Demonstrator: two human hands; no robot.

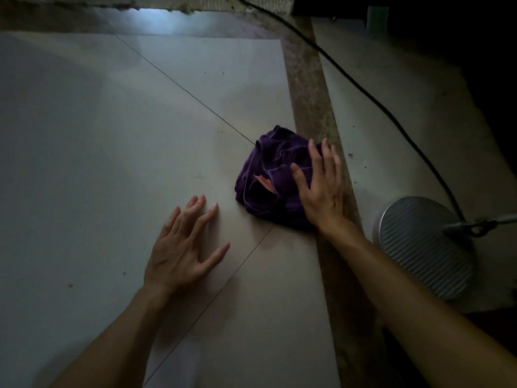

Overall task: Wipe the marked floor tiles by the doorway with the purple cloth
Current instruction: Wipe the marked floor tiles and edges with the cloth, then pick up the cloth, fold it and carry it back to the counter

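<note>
Head view, dim light. Purple cloth [268, 177] bunched on the pale floor tiles [112, 149], against the brown doorway strip [310, 88]. Right hand [321, 189] lies flat on the cloth's right side, fingers straight and spread, pressing. Left hand [181, 247] braced on bare tile, well apart from the cloth, fingers splayed, holding nothing. Specks show on tiles near and far; wiping looks under way, with much floor left, as I judge it. Round metal lamp base [419, 247] and black cable [363, 88] right of the strip.

Soft, velvety purple cloth [268, 175] on smooth, faintly glossy floor tiles [112, 135]; rough speckled stone threshold strip [310, 88]; ribbed matt metal disc [422, 247]
</note>
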